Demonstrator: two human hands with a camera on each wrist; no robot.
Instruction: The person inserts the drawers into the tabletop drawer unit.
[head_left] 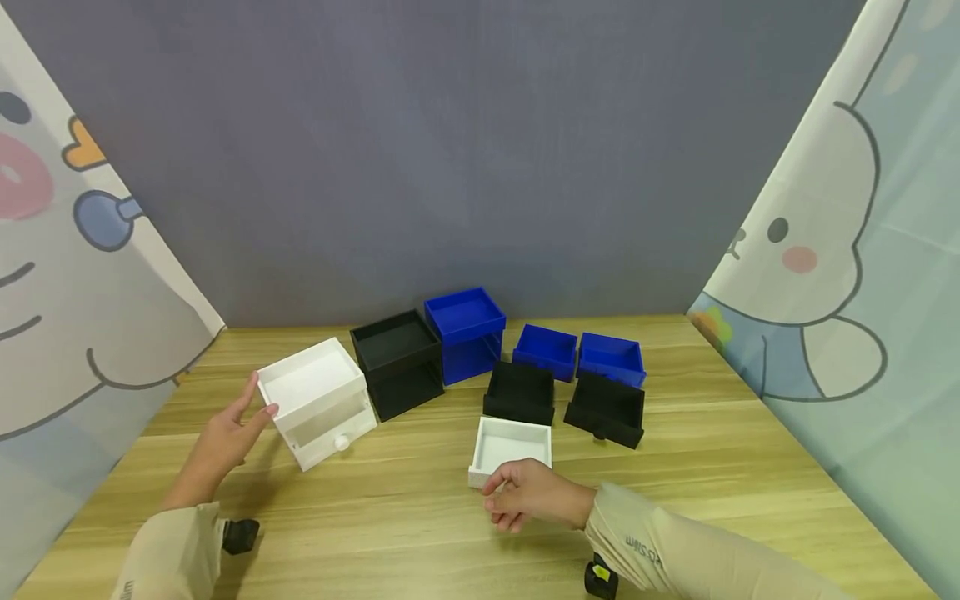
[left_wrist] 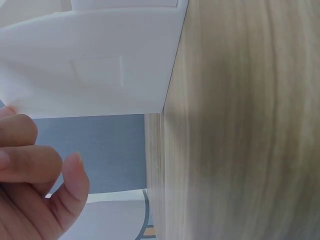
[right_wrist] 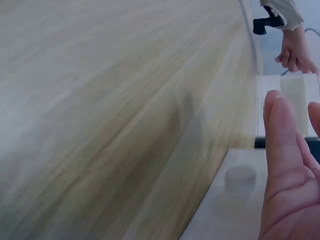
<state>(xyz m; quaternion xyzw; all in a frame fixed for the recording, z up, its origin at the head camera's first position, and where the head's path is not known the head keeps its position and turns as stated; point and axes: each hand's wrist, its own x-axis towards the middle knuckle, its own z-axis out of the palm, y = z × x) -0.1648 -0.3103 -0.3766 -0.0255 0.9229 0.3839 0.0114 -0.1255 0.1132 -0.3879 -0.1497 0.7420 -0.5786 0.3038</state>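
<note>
My left hand (head_left: 225,433) holds the left side of a white drawer cabinet (head_left: 311,379), the thumb at its front edge and the fingers along its side. The cabinet has a tray-like top, an opening below it, and a lower drawer front with a round knob (head_left: 342,442). In the left wrist view a fingertip meets the cabinet's white wall (left_wrist: 100,72) and the other fingers are bent. Over the front edge of a loose white drawer (head_left: 513,442) hovers my right hand (head_left: 528,496), fingers loosely bent. That drawer's knob (right_wrist: 240,179) shows beside the fingers in the right wrist view.
A black cabinet (head_left: 397,342) and a blue cabinet (head_left: 465,312) stand behind and to the right of the white one. Beyond the white drawer lie two black drawers (head_left: 519,392) and two blue drawers (head_left: 546,350). A grey wall (head_left: 480,167) rises behind the wooden table (head_left: 712,483).
</note>
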